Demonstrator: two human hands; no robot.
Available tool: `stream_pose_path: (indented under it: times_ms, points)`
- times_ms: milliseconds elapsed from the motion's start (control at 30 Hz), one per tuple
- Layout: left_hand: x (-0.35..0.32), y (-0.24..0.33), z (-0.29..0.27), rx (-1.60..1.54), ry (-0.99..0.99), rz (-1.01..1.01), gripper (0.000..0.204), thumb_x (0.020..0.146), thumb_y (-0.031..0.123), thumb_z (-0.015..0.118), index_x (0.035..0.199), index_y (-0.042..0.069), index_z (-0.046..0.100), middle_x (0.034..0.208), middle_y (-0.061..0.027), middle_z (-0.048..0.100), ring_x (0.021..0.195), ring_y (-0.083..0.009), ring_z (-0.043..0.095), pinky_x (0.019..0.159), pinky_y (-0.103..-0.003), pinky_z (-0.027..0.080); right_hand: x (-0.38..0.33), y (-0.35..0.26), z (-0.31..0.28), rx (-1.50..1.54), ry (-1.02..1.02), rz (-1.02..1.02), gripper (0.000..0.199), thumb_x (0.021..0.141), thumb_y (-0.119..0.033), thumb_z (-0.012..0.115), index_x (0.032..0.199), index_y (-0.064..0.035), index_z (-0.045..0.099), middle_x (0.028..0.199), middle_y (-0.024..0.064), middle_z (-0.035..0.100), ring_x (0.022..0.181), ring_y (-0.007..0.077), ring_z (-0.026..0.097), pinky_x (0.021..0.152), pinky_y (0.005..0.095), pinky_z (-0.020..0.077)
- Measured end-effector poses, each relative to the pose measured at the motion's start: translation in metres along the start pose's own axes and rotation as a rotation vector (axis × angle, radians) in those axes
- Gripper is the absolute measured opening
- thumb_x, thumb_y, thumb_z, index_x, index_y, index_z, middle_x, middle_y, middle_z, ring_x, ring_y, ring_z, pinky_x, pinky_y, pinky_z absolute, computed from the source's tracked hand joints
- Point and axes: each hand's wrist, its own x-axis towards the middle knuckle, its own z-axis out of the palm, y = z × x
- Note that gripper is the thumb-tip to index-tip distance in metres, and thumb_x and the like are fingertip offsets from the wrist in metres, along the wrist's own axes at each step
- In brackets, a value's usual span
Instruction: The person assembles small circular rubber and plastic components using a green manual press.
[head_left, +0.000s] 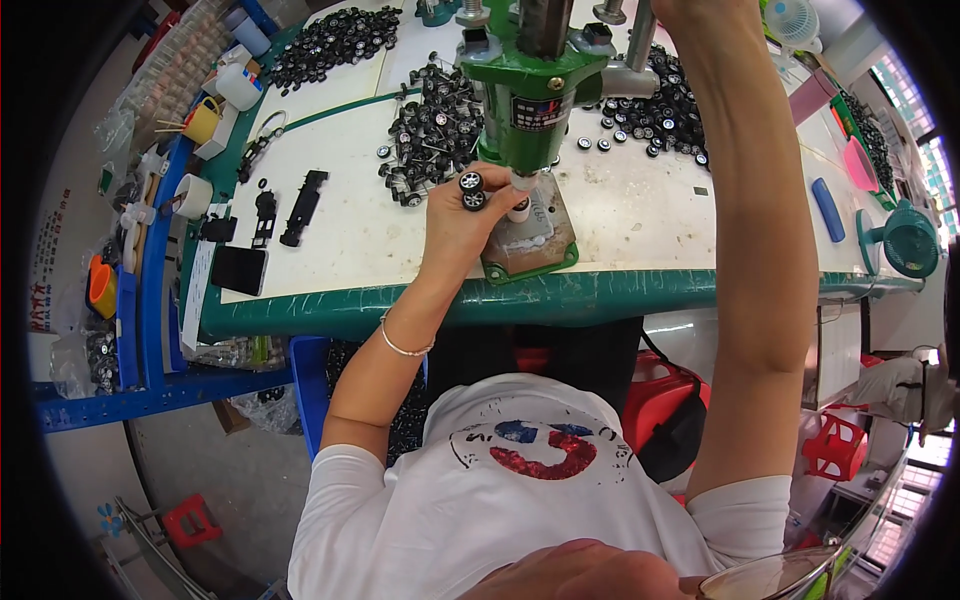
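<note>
My left hand (462, 215) is closed at the green hand press (530, 120), with a pair of small black toy wheels (472, 190) with silver hubs at its fingers. Thumb and fingertips come together under the press ram, where another wheel (519, 204) sits on a white post above the metal base plate (535, 245). Whether an axle joins the wheels is hidden by the fingers. My right arm reaches up past the press on the right. At the upper edge, my right hand (695, 10) is cut off close to the press lever (643, 35), so its fingers do not show.
Wheels on axles (435, 130) are heaped left of the press, loose wheels (655, 110) behind it to the right. Black toy chassis parts (303, 208) and a phone (239, 270) lie at the left. A blue rod (828, 210) and a green fan (908, 240) are at the right.
</note>
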Motion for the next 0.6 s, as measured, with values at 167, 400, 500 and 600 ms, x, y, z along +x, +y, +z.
stream_pose_path:
  times_ms: [167, 400, 500, 600]
  points:
    - [0.001, -0.001, -0.001, 0.037, 0.002, 0.020, 0.010, 0.079, 0.002, 0.071, 0.088, -0.002, 0.068, 0.083, -0.0029, 0.064, 0.070, -0.0084, 0.060, 0.065, -0.022, 0.047, -0.012, -0.002, -0.004, -0.028, -0.007, -0.137, 0.024, 0.090, -0.027, 0.061, 0.075, -0.0118, 0.050, 0.054, -0.0102, 0.034, 0.040, -0.0004, 0.025, 0.035, 0.0171, 0.0187]
    - [0.000, -0.001, 0.004, 0.022, 0.010, 0.013, 0.009, 0.080, 0.002, 0.070, 0.087, -0.003, 0.068, 0.083, -0.0024, 0.063, 0.072, -0.0078, 0.060, 0.065, -0.021, 0.047, -0.032, -0.004, -0.016, -0.028, -0.058, -0.410, 0.027, 0.091, -0.028, 0.059, 0.072, -0.0124, 0.050, 0.053, -0.0100, 0.033, 0.039, -0.0005, 0.024, 0.033, 0.0179, 0.0172]
    - [-0.002, -0.004, 0.004, 0.053, 0.030, 0.038, 0.010, 0.079, 0.001, 0.071, 0.087, -0.003, 0.067, 0.084, -0.0022, 0.063, 0.072, -0.0078, 0.060, 0.065, -0.020, 0.047, -0.049, 0.000, -0.033, -0.013, -0.222, -0.634, 0.025, 0.093, -0.027, 0.055, 0.074, -0.0111, 0.052, 0.054, -0.0086, 0.035, 0.040, 0.0009, 0.028, 0.035, 0.0198, 0.0224]
    - [-0.004, -0.012, 0.000, 0.062, 0.062, 0.042, 0.012, 0.079, 0.001, 0.071, 0.089, -0.004, 0.066, 0.085, -0.0019, 0.062, 0.071, -0.0077, 0.060, 0.065, -0.020, 0.047, -0.064, 0.000, -0.017, 0.012, 0.042, -0.524, 0.030, 0.091, -0.022, 0.040, 0.065, -0.0116, 0.033, 0.051, -0.0034, 0.021, 0.043, 0.0067, 0.013, 0.040, 0.0249, 0.0128]
